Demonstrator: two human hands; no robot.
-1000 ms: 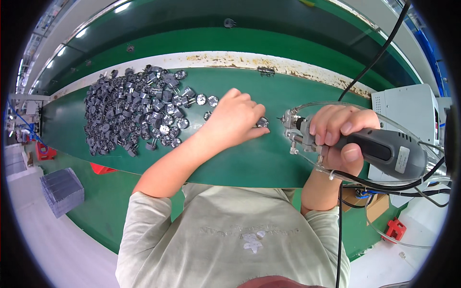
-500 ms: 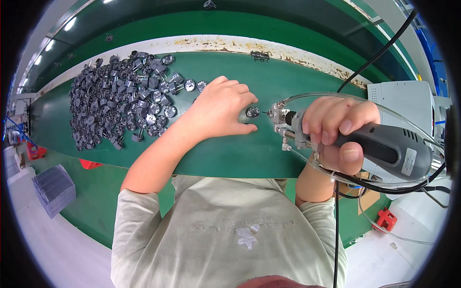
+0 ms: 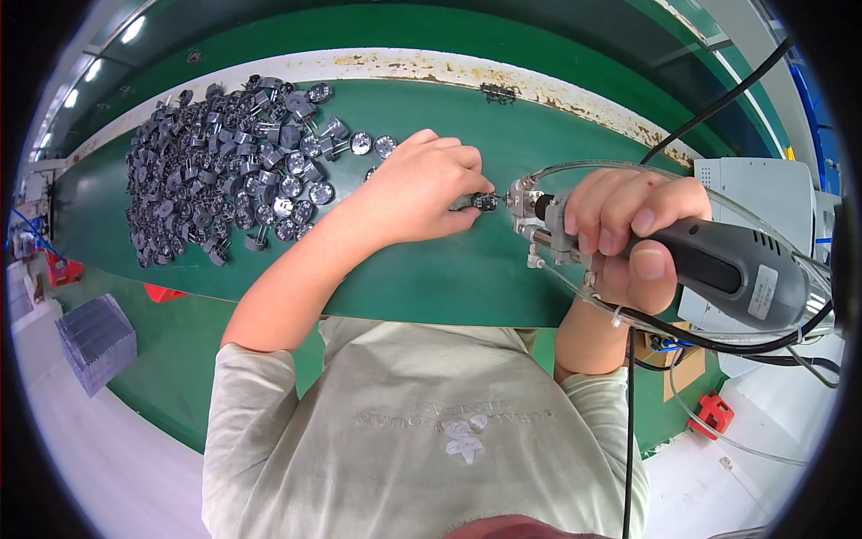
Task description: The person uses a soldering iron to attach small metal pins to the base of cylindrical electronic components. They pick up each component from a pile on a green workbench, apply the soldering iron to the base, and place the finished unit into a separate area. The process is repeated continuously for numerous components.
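My left hand (image 3: 431,190) reaches over the bench from the left. Its thumb and forefinger are closed on the edges of a small round dark part (image 3: 486,203), whose studded face shows. My right hand (image 3: 633,229) is wrapped round a grey and black powered screwdriver (image 3: 732,269) with a metal head and clear hoses. The tool lies level, its tip pointing left at the part. Tip and part are very close; I cannot tell if they touch. A large heap of similar dark parts, some with pins, (image 3: 215,166) covers the left of the bench.
The green bench (image 3: 422,287) has a rusty white back rail (image 3: 395,63). Two loose round parts (image 3: 361,144) lie beyond my left wrist. A white box-shaped machine (image 3: 759,193) stands at the right. Black cable (image 3: 718,103) and hoses run round the tool.
My left thumb and forefinger have closed from a spread position onto the round part. The part now sits nearer the screwdriver tip. My right hand keeps its hold on the tool.
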